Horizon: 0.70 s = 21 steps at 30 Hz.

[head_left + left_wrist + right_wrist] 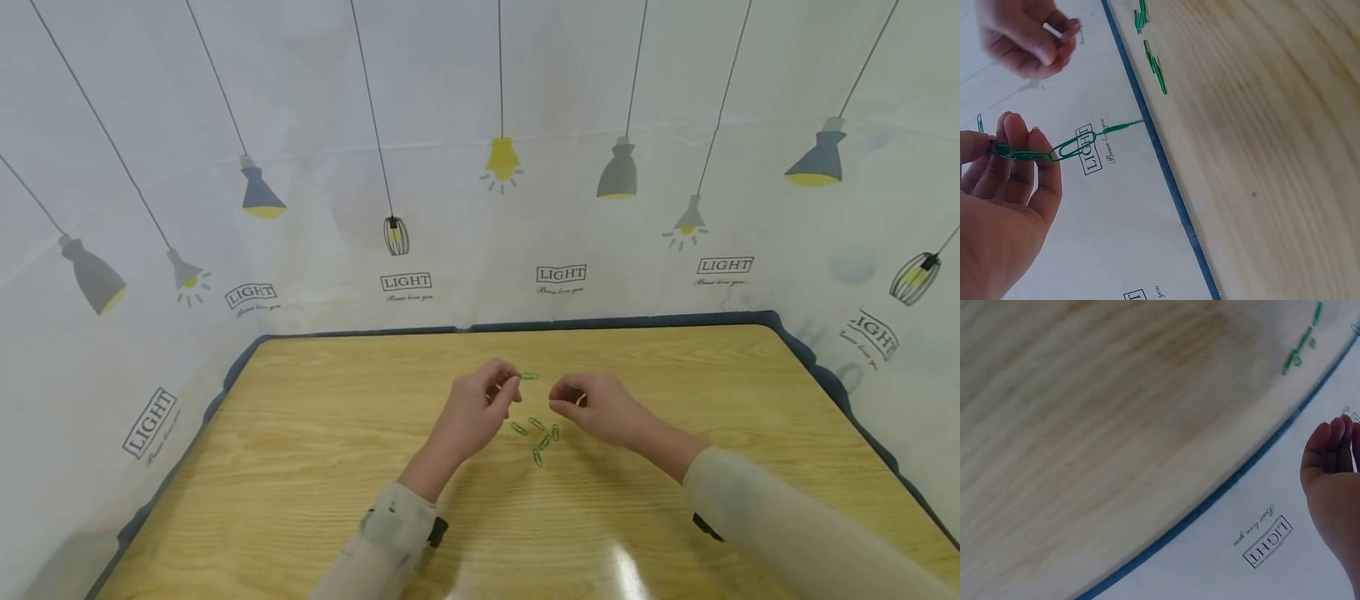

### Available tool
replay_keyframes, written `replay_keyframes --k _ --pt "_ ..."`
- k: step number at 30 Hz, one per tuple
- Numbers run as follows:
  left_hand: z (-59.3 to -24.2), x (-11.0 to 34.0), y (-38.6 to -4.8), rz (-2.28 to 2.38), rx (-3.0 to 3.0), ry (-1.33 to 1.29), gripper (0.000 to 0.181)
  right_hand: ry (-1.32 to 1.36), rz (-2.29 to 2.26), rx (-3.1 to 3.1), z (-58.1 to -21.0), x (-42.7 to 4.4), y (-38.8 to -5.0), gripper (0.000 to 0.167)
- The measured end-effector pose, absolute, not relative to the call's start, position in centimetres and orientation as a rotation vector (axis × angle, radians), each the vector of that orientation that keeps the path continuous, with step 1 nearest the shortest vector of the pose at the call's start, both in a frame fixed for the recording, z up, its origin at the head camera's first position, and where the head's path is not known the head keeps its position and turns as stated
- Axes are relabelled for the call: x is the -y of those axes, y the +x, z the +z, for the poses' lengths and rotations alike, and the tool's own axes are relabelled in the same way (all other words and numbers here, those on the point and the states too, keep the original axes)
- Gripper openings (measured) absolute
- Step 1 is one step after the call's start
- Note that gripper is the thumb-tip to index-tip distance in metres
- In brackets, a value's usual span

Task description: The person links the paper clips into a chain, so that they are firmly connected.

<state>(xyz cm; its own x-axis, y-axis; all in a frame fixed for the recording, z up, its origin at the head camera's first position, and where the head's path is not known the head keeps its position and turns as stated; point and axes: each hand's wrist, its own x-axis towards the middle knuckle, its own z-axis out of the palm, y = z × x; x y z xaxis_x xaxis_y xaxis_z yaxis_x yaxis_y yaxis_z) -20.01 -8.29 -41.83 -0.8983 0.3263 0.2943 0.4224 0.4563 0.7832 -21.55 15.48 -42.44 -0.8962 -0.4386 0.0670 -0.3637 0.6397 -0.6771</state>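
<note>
My L hand (476,408) pinches paper-clip chain (1032,155); R hand (603,408) curled, can't tell if gripping anything. Best: hold chain nr end, untwisted.

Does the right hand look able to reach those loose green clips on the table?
Probably yes: the right hand is close to the loose clips and nothing covers them. The left hand, holding a chain of clips, is off to one side.
</note>
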Motion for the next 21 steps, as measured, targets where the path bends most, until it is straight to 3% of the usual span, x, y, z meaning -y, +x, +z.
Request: replay_keyframes --k 11,21 --pt "-42.1 8.2 -20.3 -1.445 2.595 -0.684 0.014 -0.635 -0.973 -2.661 -46.0 -15.7 -22.3 0.022" --pt "-42.3 8.2 -20.3 -1.460 2.600 -0.704 0.013 -0.564 -1.008 -2.652 -47.0 -16.0 -22.7 0.017"
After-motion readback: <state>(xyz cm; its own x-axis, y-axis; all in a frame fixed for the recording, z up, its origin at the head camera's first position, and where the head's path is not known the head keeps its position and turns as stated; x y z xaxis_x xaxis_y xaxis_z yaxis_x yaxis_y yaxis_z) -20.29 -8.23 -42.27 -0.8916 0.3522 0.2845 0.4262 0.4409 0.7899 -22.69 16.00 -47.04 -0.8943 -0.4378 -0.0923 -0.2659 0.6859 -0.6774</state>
